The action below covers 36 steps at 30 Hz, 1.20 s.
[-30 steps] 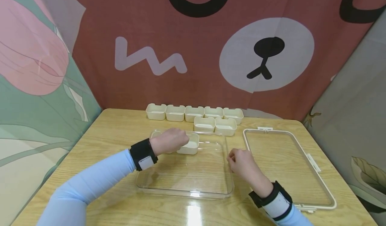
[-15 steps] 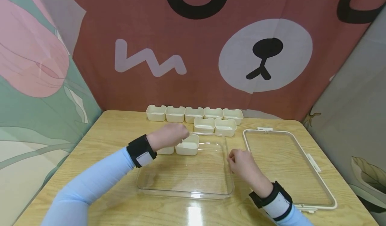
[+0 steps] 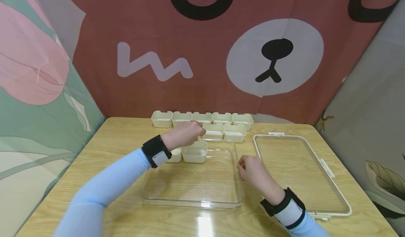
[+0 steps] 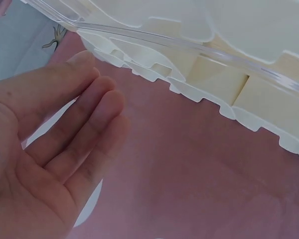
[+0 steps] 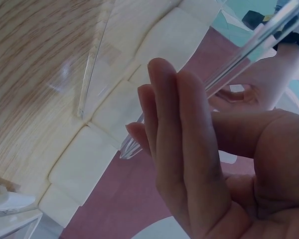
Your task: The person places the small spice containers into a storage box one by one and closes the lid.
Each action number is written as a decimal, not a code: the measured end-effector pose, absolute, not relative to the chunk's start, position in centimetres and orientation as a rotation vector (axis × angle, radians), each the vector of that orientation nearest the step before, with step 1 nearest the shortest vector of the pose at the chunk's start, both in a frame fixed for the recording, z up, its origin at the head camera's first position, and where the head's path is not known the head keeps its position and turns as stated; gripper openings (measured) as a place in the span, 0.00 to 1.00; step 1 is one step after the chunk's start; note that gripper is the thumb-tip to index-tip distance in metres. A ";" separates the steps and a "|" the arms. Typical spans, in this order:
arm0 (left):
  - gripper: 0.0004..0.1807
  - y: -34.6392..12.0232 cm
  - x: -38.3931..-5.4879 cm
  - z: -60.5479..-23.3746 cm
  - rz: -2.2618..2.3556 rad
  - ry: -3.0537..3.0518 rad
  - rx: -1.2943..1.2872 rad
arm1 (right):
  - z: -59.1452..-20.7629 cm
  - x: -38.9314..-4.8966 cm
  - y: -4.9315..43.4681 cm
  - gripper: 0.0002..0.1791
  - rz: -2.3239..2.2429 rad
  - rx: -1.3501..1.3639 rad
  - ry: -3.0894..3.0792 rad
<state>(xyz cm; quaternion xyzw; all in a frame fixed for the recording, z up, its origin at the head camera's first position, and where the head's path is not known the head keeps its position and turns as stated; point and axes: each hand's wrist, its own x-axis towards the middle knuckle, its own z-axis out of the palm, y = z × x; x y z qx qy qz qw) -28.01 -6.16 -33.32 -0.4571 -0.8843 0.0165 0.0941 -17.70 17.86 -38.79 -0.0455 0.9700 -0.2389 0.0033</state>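
A clear plastic box (image 3: 193, 184) lies on the table with two small cream bins (image 3: 194, 152) at its far left, one partly behind my left wrist. My left hand (image 3: 183, 135) hovers over the box's far side, near the row of cream bins behind it. In the left wrist view, the left hand's fingers (image 4: 89, 129) are loosely bent and hold nothing. My right hand (image 3: 254, 172) is at the box's right wall and pinches its rim. The right wrist view shows the clear rim passing behind its fingers (image 5: 189, 129); the exact thumb contact is hidden.
Several cream bins (image 3: 162, 120) stand in a row at the table's back, two more (image 3: 235, 133) in front of them. A clear lid with a white frame (image 3: 322, 159) lies to the right. Printed cloth (image 3: 158, 93) hangs behind the table.
My left hand has moved up and away from the bins inside the box, toward the back rows. The second bin in the box came into view. My right hand stays on the rim.
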 end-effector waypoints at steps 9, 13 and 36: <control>0.12 -5.1 -30.4 -33.8 -0.005 -2.623 -1.358 | -38.6 -17.8 17.6 0.03 -0.762 -0.114 3.012; 0.12 -4.9 -31.2 -33.8 0.007 -2.639 -1.332 | -38.6 -17.8 17.4 0.02 -0.779 -0.125 3.018; 0.11 -3.3 -34.5 -35.2 0.052 -2.739 -1.342 | -39.0 -17.7 17.7 0.03 -0.765 -0.111 3.025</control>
